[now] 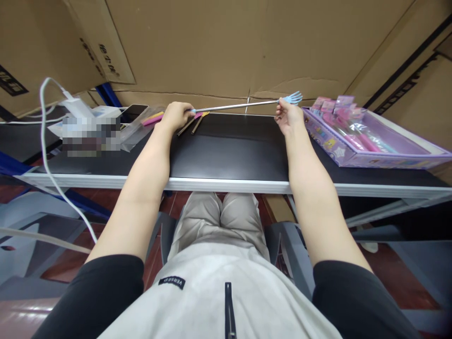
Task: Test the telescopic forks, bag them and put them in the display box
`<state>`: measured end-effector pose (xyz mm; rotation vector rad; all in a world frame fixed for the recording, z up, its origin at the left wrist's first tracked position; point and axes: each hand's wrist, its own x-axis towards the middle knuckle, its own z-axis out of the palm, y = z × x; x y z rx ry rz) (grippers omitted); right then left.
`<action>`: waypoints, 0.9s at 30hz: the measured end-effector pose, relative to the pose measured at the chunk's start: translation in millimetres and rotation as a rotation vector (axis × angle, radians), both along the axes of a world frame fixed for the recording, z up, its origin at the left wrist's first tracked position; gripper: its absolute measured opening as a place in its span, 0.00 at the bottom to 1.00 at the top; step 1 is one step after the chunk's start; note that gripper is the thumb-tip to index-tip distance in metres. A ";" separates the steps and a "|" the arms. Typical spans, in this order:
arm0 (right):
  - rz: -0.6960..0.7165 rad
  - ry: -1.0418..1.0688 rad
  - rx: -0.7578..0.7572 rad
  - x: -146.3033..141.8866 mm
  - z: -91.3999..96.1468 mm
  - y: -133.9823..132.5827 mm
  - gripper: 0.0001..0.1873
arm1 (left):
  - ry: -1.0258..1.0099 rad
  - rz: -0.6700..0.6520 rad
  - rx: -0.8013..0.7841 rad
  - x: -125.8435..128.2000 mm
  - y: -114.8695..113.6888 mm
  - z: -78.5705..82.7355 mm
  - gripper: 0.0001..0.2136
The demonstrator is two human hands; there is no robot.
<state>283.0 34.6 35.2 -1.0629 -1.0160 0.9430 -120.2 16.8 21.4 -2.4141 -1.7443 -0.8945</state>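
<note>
Stretched out level above the back of the dark table is a telescopic back scratcher (236, 106) with a thin silver rod and a light blue, hand-shaped claw. My left hand (177, 116) is closed around its handle end at the left. At the other end, my right hand (290, 117) pinches the base of the blue claw. Just right of my left hand, a pink claw piece (198, 115) and a yellow claw piece (205, 115), both on thin gold rods, lie on the table.
An open purple display box (353, 157) holding several packaged pink and blue items stands at the right. On the left lie a clear plastic bag (132, 136), a phone (134, 113) and a white charger (76, 106) with its cable. Cardboard walls (197, 42) close off the back.
</note>
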 end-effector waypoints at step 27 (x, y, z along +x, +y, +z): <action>-0.015 -0.068 0.012 -5.6 -0.4 -12.2 0.31 | 0.098 -0.004 -0.043 9.8 -6.1 -0.4 0.14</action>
